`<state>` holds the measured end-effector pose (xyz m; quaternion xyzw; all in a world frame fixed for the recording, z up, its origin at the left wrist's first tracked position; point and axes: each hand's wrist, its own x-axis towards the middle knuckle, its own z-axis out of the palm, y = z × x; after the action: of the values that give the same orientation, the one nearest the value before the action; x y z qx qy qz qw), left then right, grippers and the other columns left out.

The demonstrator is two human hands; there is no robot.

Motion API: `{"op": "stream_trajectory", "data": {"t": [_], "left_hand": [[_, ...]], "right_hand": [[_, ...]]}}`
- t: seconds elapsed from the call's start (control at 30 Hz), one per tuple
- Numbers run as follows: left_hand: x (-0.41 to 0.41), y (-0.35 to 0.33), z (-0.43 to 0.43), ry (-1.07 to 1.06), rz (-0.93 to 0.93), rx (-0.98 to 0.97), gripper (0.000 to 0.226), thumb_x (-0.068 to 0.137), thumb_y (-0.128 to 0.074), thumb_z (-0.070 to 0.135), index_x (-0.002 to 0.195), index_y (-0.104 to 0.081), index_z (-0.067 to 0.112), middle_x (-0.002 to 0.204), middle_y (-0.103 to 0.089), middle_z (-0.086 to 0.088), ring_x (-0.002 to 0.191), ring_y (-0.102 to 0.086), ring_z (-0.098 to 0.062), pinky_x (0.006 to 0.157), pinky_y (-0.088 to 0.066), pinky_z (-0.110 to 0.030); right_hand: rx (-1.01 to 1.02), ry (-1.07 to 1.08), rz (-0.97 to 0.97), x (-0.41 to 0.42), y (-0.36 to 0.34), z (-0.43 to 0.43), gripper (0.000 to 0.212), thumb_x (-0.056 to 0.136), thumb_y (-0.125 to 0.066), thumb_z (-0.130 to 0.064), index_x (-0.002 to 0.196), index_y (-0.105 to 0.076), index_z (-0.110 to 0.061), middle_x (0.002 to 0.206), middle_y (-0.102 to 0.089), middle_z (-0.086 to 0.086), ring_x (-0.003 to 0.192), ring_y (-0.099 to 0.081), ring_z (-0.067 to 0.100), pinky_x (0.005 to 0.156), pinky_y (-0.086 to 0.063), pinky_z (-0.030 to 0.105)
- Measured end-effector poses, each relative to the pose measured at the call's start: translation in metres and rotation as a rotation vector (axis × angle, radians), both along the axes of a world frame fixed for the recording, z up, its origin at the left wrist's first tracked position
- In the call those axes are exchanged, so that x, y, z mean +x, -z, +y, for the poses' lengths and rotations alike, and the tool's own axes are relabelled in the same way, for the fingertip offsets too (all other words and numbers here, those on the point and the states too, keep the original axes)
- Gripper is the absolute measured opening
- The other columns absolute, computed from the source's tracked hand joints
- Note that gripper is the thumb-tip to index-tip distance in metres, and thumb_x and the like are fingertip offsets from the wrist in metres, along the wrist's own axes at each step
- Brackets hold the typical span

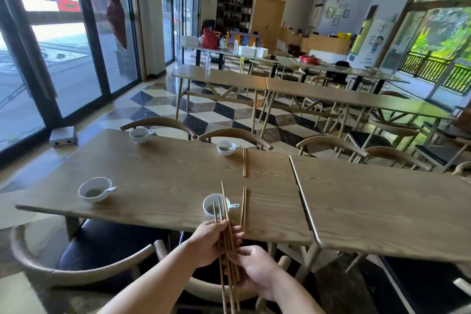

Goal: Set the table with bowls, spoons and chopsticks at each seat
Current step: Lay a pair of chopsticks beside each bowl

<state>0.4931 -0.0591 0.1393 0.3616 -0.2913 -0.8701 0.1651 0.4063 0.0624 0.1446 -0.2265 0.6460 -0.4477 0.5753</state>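
Note:
My left hand [209,242] grips a bunch of several wooden chopsticks [224,201] over the near edge of the wooden table [165,173]. My right hand [256,271] holds the lower part of the same bunch, its fingers on the sticks. Several white bowls with spoons stand on the table: near right [210,205], near left [94,189], far left [139,134], far right [225,147]. One chopstick pair [244,208] lies right of the near right bowl. Another pair [244,162] lies right of the far right bowl.
Curved wooden chairs stand at the near seats [84,262] and the far seats [235,134]. A second wooden table [382,201] adjoins on the right. More tables and chairs fill the room behind. Glass doors [51,58] run along the left.

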Motion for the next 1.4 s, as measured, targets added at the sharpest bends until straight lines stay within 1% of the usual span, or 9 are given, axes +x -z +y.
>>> {"op": "stream_trajectory", "data": {"t": [0.23,0.37,0.47,0.6,0.7,0.87,1.1,1.27,1.4], "left_hand": [[0.076,0.016,-0.074,-0.151,-0.002,-0.031,0.024,0.105,-0.042,0.009,0.106,-0.057,-0.010,0.094,-0.073,-0.027,0.077,-0.074,-0.035,0.073,-0.062,-0.045],[0.124,0.021,-0.130,-0.186,-0.035,-0.061,0.024,0.104,-0.045,0.008,0.116,-0.055,-0.010,0.102,-0.071,-0.028,0.085,-0.073,-0.038,0.079,-0.060,-0.048],[0.161,0.022,-0.173,-0.162,-0.076,-0.098,0.026,0.104,-0.045,0.008,0.116,-0.056,-0.012,0.096,-0.072,-0.025,0.078,-0.075,-0.032,0.064,-0.062,-0.041],[0.199,0.035,-0.226,-0.113,-0.159,-0.113,0.021,0.104,-0.044,0.009,0.111,-0.059,-0.005,0.086,-0.074,-0.019,0.075,-0.073,-0.030,0.076,-0.059,-0.045],[0.215,0.053,-0.256,-0.049,-0.255,-0.096,0.019,0.104,-0.046,0.009,0.109,-0.059,-0.002,0.094,-0.073,-0.020,0.082,-0.073,-0.032,0.074,-0.060,-0.045],[0.212,0.080,-0.282,0.099,-0.280,-0.032,0.016,0.101,-0.051,0.007,0.100,-0.063,-0.003,0.082,-0.072,-0.016,0.078,-0.072,-0.030,0.065,-0.060,-0.040],[0.176,0.111,-0.342,0.031,-0.326,-0.016,0.017,0.099,-0.053,0.003,0.094,-0.064,-0.009,0.089,-0.071,-0.023,0.073,-0.074,-0.031,0.059,-0.060,-0.038],[0.156,0.151,-0.390,0.035,-0.482,0.005,0.025,0.102,-0.047,0.006,0.088,-0.063,-0.007,0.077,-0.070,-0.022,0.072,-0.070,-0.034,0.062,-0.058,-0.041],[0.159,0.179,-0.404,0.146,-0.622,0.073,0.021,0.103,-0.040,0.011,0.104,-0.054,-0.005,0.074,-0.066,-0.019,0.060,-0.067,-0.031,0.056,-0.058,-0.041]], "right_hand": [[0.051,-0.157,-0.100,0.069,0.017,-0.059,0.018,0.092,-0.066,-0.025,0.083,-0.067,-0.010,0.070,-0.065,0.008,0.056,-0.060,0.020,0.051,-0.048,0.029],[0.037,-0.166,-0.156,0.114,0.025,-0.113,0.028,0.086,-0.072,-0.029,0.098,-0.069,-0.004,0.075,-0.065,0.010,0.059,-0.060,0.022,0.052,-0.047,0.030],[0.056,-0.129,-0.167,0.146,0.034,-0.154,0.033,0.083,-0.075,-0.031,0.099,-0.070,-0.002,0.075,-0.066,0.010,0.058,-0.061,0.022,0.050,-0.045,0.029],[0.106,-0.056,-0.167,0.179,0.044,-0.197,0.028,0.088,-0.070,-0.024,0.102,-0.065,0.000,0.068,-0.063,0.009,0.053,-0.061,0.019,0.047,-0.043,0.026],[0.174,-0.013,-0.159,0.190,0.051,-0.225,0.020,0.093,-0.065,-0.018,0.100,-0.061,0.000,0.066,-0.063,0.009,0.054,-0.062,0.020,0.050,-0.045,0.028],[0.222,-0.067,-0.150,0.189,0.068,-0.271,0.019,0.097,-0.058,-0.015,0.085,-0.063,-0.002,0.069,-0.061,0.012,0.052,-0.058,0.021,0.047,-0.046,0.030],[0.261,-0.097,-0.260,0.168,0.103,-0.339,0.017,0.095,-0.062,-0.017,0.090,-0.068,-0.002,0.069,-0.065,0.008,0.059,-0.062,0.020,0.054,-0.051,0.032],[0.343,-0.071,-0.304,0.150,0.135,-0.388,0.016,0.097,-0.058,-0.015,0.093,-0.066,-0.002,0.071,-0.066,0.009,0.056,-0.062,0.020,0.048,-0.050,0.029],[0.432,-0.063,-0.246,0.134,0.164,-0.425,0.018,0.099,-0.054,-0.015,0.086,-0.061,-0.004,0.064,-0.064,0.005,0.051,-0.062,0.016,0.045,-0.052,0.029]]}}
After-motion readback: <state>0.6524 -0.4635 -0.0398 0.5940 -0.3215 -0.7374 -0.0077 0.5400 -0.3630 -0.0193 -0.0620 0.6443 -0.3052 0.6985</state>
